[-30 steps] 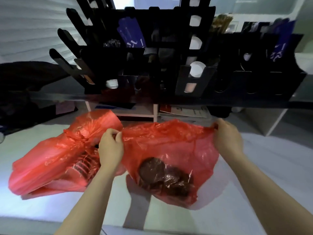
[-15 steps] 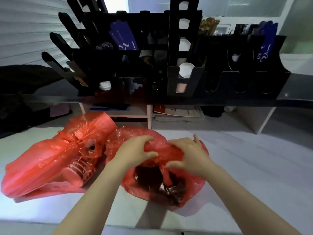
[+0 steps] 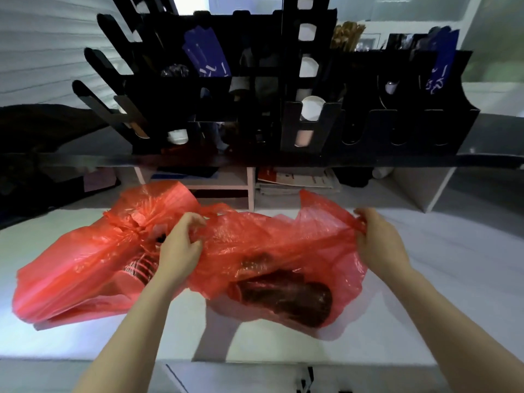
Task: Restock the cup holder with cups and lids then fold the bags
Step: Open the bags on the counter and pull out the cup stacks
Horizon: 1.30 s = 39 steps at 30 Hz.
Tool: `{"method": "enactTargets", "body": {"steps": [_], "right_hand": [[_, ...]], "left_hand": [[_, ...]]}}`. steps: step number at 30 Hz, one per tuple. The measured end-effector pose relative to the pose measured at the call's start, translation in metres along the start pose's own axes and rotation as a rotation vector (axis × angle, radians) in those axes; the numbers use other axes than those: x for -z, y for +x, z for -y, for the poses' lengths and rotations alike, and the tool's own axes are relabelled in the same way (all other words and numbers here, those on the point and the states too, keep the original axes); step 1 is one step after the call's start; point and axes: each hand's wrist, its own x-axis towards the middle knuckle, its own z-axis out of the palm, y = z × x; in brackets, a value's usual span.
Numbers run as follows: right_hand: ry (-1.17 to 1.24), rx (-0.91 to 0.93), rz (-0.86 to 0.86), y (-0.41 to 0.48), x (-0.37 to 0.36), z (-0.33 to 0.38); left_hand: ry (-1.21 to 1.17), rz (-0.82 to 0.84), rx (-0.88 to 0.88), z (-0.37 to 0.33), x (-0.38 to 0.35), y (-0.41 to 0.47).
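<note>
Both hands had drawn apart — left hand (image 3: 181, 245) pinching the red bag (image 3: 272, 242) at its 9 o'clock edge, right hand (image 3: 381, 245) at 3 o'clock — stretching it open, so the dark lids (image 3: 289, 299) inside looked reachable for the cup holder (image 3: 368, 80) at 12 o'clock.

lid bag (image 3: 283, 242): stretched wide, lids (image 3: 286, 299) inside | cup bag (image 3: 79, 268): lying beside

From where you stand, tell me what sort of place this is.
Likely a café or drinks counter: a black cup holder stocked with white cups, a bundle of wooden sticks, and red plastic bags of supplies on the white counter.
</note>
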Motion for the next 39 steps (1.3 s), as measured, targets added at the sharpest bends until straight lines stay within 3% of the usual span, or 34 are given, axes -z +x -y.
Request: {"method": "enactTargets", "body": {"steps": [2,4,7,9,12,15,22,26,29,32,34,36,39], "right_hand": [[-0.106,0.220,-0.086,-0.011,0.001,0.017],[-0.238,0.584,-0.120,-0.022,-0.003,0.038],[-0.500,0.868,0.202,-0.033,-0.020,0.063],[-0.580,0.865,0.324,-0.036,-0.027,0.064],[-0.509,0.914,0.113,-0.039,-0.022,0.055],[-0.446,0.902,0.006,-0.044,-0.016,0.041],[-0.579,0.739,0.032,-0.064,0.000,0.013],[-0.576,0.674,0.061,-0.075,0.002,-0.005],[-0.564,0.650,-0.007,-0.080,0.001,-0.005],[-0.533,0.729,-0.095,-0.078,-0.005,0.001],[-0.497,0.797,-0.092,-0.077,-0.011,0.008],[-0.462,0.854,-0.031,-0.077,-0.018,0.019],[-0.400,0.803,0.047,-0.073,-0.031,0.032]], "left_hand": [[0.101,0.091,-0.101,-0.007,-0.002,-0.003],[0.263,0.150,-0.193,-0.015,-0.004,-0.004],[0.487,0.334,-0.355,-0.023,-0.011,-0.009],[0.629,0.455,-0.466,-0.022,-0.018,-0.015],[0.788,0.593,-0.553,-0.016,-0.030,-0.023],[0.870,0.697,-0.496,-0.014,-0.036,-0.018],[0.828,0.500,-0.135,-0.011,-0.036,0.014],[0.815,0.542,-0.047,-0.015,-0.034,0.021],[0.908,0.602,-0.110,-0.034,-0.032,0.000],[1.061,0.560,-0.248,-0.060,-0.021,-0.034],[1.077,0.524,-0.356,-0.076,-0.007,-0.055],[1.015,0.385,-0.552,-0.092,0.010,-0.064],[0.913,0.384,-0.715,-0.107,0.024,-0.063]]}}
